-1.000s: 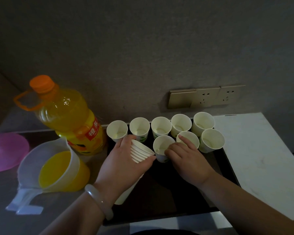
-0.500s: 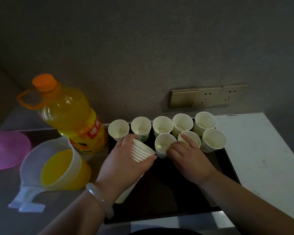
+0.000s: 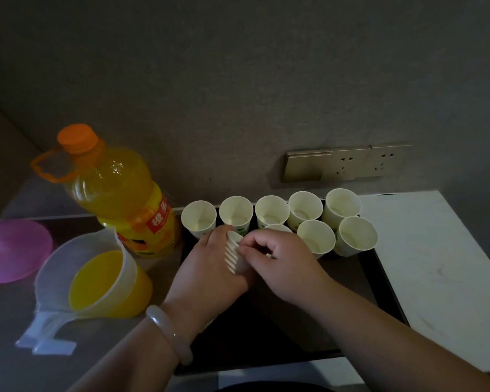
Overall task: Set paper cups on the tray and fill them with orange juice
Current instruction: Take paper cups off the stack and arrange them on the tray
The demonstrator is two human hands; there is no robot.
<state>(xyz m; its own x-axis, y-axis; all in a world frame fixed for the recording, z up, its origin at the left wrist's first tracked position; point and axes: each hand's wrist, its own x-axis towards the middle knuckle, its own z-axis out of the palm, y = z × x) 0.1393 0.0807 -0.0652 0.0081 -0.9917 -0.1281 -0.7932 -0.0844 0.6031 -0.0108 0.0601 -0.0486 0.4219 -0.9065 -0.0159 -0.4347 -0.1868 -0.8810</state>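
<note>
The right hand (image 3: 283,261) has come off the tray cups, now pinching the left hand's (image 3: 210,267) gripped cup stack (image 3: 232,251).

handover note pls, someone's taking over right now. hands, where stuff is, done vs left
Left hand: holding the nested cup stack over the tray.
Right hand: fingers at the stack's top cup, apparently pulling one off.
Cups on tray: back row of five, front row of three, one half hidden behind the hands. All empty.
Jug with juice and capped bottle left of tray.
Left: finish front row, then pour.
</note>
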